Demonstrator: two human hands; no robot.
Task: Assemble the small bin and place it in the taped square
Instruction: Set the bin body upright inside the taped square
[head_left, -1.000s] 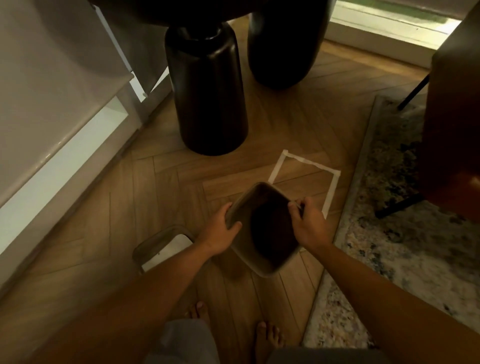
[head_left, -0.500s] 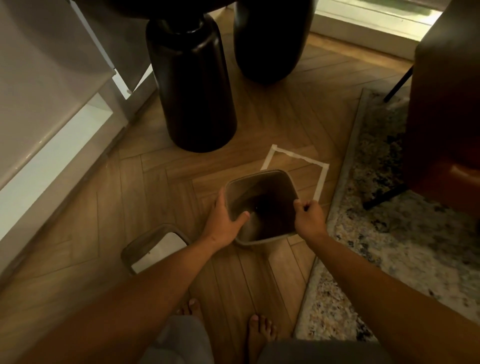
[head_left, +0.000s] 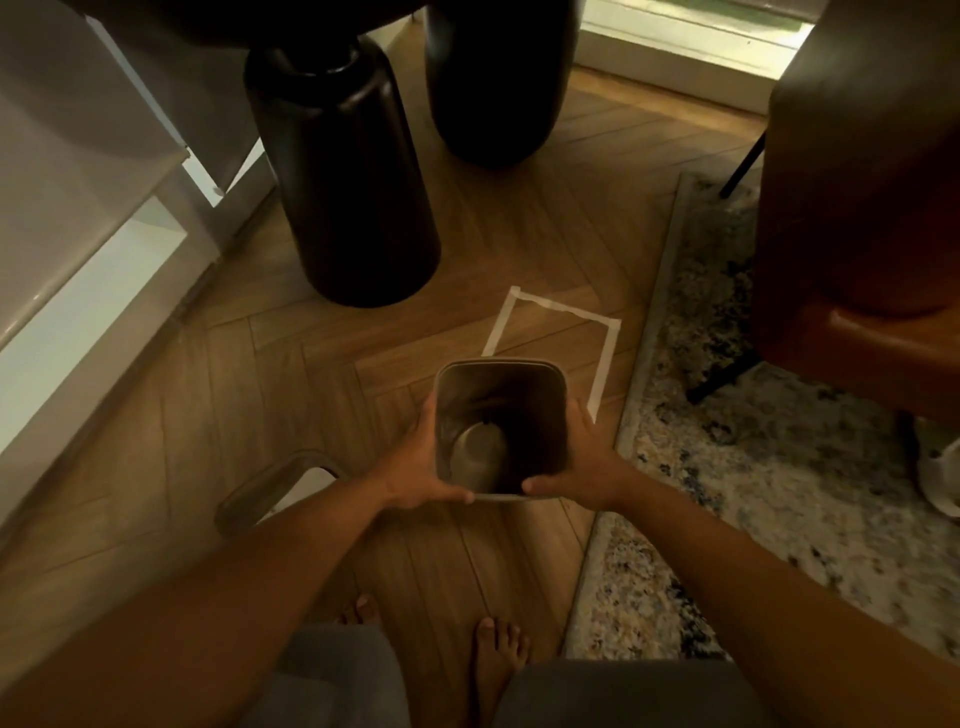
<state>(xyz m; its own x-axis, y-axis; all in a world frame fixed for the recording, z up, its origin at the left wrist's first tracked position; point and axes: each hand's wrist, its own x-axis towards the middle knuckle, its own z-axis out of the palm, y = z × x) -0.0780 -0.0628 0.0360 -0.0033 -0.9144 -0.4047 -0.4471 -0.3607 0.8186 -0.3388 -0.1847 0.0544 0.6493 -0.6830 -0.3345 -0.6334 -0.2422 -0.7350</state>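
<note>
While a person stands barefoot on the herringbone wood floor (head_left: 291, 374), the left hand (head_left: 415, 470) and right hand (head_left: 584, 465) clamp opposite sides of the open grey square plastic bin (head_left: 540, 374), held between them just short of the white taped square (head_left: 605, 358).

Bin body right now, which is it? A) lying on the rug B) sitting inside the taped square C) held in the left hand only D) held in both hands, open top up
D: the left hand and right hand grip opposite sides of the bin, open top toward the camera, overlapping the near edge of the taped square.
</note>
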